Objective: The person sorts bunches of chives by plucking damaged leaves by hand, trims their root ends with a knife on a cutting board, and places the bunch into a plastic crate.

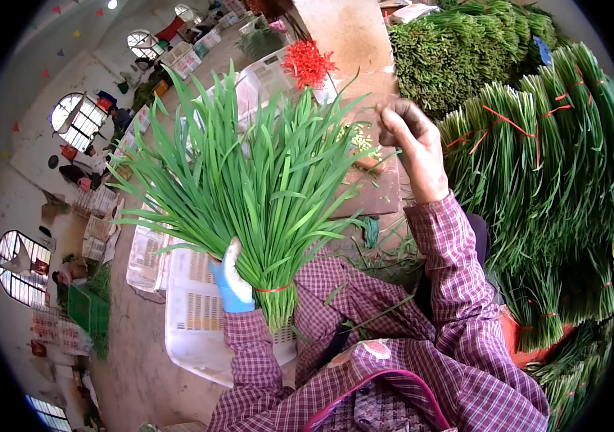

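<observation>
My left hand, in a white and blue glove, is wrapped round the lower part of a large bundle of long green leaves. A red band circles the stems just right of the glove. The leaves fan out up and to the left. Bare and raised, my right hand is to the right of the leaf tips, with its thumb and fingers pinched together on a thin green leaf piece.
White crates stand below and left of the bundle. Red ties lie at the top. Banded green bundles are stacked at right. Stem scraps lie on a brown board. People sit far left.
</observation>
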### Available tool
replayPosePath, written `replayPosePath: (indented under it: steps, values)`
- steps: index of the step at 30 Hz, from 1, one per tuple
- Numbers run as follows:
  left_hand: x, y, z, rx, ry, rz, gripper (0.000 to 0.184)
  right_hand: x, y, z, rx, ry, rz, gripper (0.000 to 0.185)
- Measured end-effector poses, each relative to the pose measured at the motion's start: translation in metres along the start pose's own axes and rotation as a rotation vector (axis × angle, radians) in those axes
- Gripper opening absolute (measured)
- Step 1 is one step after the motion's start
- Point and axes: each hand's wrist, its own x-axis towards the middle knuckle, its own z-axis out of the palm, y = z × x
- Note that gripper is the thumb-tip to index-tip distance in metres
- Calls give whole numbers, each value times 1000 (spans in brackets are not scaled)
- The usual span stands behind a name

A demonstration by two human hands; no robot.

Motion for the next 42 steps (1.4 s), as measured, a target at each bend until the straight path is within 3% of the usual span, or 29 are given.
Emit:
replayPosePath:
  steps: [2, 4, 6, 8, 10, 11, 12, 14, 15, 16, 18, 19, 21, 22, 24, 27, 28, 30, 31, 32, 35, 38, 40, 42]
  values:
    - [5, -3, -11, -32, -25, -1, 43, -23, -4, 4, -140, 57, 100, 24]
    - [6, 2, 0, -44, 28, 13, 43, -49, 3, 8, -323, 20, -1, 28]
    - [9, 10, 12, -51, 7, 42, 44, -83, -6, 21, -349, -87, 115, 48]
    - [16, 15, 26, 39, 58, 85, 45, -115, 13, 30, -529, -299, 169, 80]
    - [7, 38, 77, 54, 31, 97, 46, -141, 44, 53, -632, -406, 85, 106]
    - [0, 43, 99, 103, -21, 97, 45, -139, 51, 65, -559, -470, 159, 117]
    - [-9, 50, 121, 149, -74, 99, 45, -135, 69, 79, -409, -442, 106, 117]
    - [-19, 51, 144, 200, -349, 62, 49, -119, 74, 89, -302, -287, 202, 108]
    - [-21, 51, 152, 214, -506, 165, 61, -110, 76, 84, 25, -236, 345, 97]
    - [-19, 52, 149, 293, -595, 124, 78, -105, 63, 74, 90, -229, 492, 86]
    - [-23, 72, 144, 427, -622, 264, 83, -106, 87, 49, 248, -209, 534, 78]
    - [-21, 83, 134, 469, -673, 258, 71, -106, 98, 33, 395, -242, 622, 66]
    - [-8, 86, 86, 424, -775, -164, 51, -107, 93, 13, 600, -232, 709, 62]
    - [-1, 73, 69, 420, -788, -169, 51, -109, 100, 3, 691, -245, 759, 63]
    - [7, 48, 44, 486, -882, -423, 62, -113, 110, -3, 751, -247, 788, 67]
    - [0, -8, 33, 213, -839, -470, 74, -116, 99, 14, 835, -342, 774, 83]
    - [0, -32, 39, 68, -861, -277, 78, -118, 99, 18, 810, -379, 801, 88]
    - [-5, -22, 69, 72, -740, -278, 79, -120, 99, 28, 786, -476, 759, 93]
    - [0, -25, 69, 32, -600, -352, 77, -120, 111, 29, 780, -576, 756, 92]
    - [5, -28, 69, -9, -463, -423, 76, -125, 114, 32, 765, -534, 683, 84]
    - [14, -36, 67, 17, -327, -330, 66, -101, 101, 23, 369, -645, 548, 69]
    - [3, -19, 77, 27, -242, -243, 53, -87, 73, 41, 486, -397, 570, 75]
    - [-3, -5, 90, 88, -314, -184, 42, -79, 82, 60, 344, -295, 432, 84]
    - [-10, 6, 100, 87, -314, -122, 35, -76, 69, 84, 396, -115, 396, 79]
